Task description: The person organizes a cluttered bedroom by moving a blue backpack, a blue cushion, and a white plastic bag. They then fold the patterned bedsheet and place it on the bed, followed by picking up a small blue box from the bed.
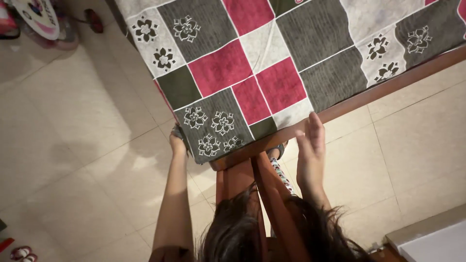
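A patchwork bedsheet (252,63) in grey, crimson and white squares with flower motifs covers a bed with a wooden frame (359,99). My left hand (176,141) grips the sheet's corner at the near left of the bed. My right hand (310,145) is flat with fingers straight, its fingertips touching the sheet's edge where it meets the wooden rail. My dark hair (252,228) hangs in the lower middle and hides part of my legs.
Beige tiled floor (73,126) surrounds the bed. A pink and white object (39,19) sits at the top left corner. A small red and white item (22,253) lies at the bottom left. A pale ledge (432,237) shows at the bottom right.
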Demonstrator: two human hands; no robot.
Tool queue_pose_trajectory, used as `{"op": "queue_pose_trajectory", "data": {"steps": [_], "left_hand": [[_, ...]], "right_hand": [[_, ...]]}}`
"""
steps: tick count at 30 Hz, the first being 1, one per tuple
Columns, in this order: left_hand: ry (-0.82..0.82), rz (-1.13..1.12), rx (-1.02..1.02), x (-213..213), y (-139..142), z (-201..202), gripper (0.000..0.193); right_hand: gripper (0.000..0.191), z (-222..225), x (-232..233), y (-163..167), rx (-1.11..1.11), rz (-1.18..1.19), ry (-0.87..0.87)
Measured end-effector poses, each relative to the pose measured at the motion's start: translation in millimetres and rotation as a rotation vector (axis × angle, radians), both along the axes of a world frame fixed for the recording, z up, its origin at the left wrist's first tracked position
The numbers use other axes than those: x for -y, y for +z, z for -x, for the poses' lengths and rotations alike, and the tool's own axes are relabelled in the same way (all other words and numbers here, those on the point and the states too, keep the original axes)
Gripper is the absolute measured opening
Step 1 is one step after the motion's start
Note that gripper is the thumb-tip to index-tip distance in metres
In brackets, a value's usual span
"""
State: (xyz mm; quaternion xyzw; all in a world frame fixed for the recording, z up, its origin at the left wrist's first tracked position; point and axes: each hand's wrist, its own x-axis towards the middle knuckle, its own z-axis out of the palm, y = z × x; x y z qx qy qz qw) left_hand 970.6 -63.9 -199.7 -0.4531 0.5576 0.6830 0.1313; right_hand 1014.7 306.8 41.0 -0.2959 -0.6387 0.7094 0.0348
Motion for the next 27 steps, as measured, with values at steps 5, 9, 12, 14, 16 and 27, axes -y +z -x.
{"op": "queue_pose_trajectory", "data": {"steps": [5, 9, 12, 14, 16, 27], "left_hand": [[0.176, -0.033, 0.02, -12.0, 24.0, 7.0, 0.053], [0.197, -0.304, 0.06, 1.6, 36.0, 24.8, 0.069], [-0.02, -0.138, -0.028, 10.1, 24.5, 34.0, 0.031], [0.032, -0.039, -0.067, 17.9, 16.6, 32.0, 0.022], [0.122, 0.009, -0.069, 25.8, 16.2, 27.7, 0.019], [0.082, -0.265, 0.111, 37.9, 86.6, 98.0, 0.056]], "right_hand": [[0.13, 35.9, 49.1, -33.8, 0.268, -0.964, 0.629], [0.16, 57.9, 73.4, -56.4, 0.59, -1.098, 0.889], [0.171, 75.5, 77.9, -59.4, 0.809, -1.012, 1.038], [0.177, 85.3, 80.1, -56.7, 0.926, -0.981, 1.114], [0.182, 93.7, 82.1, -53.5, 0.988, -0.967, 1.165], [0.186, 113.0, 90.7, -45.1, 1.131, -0.937, 1.184]]}}
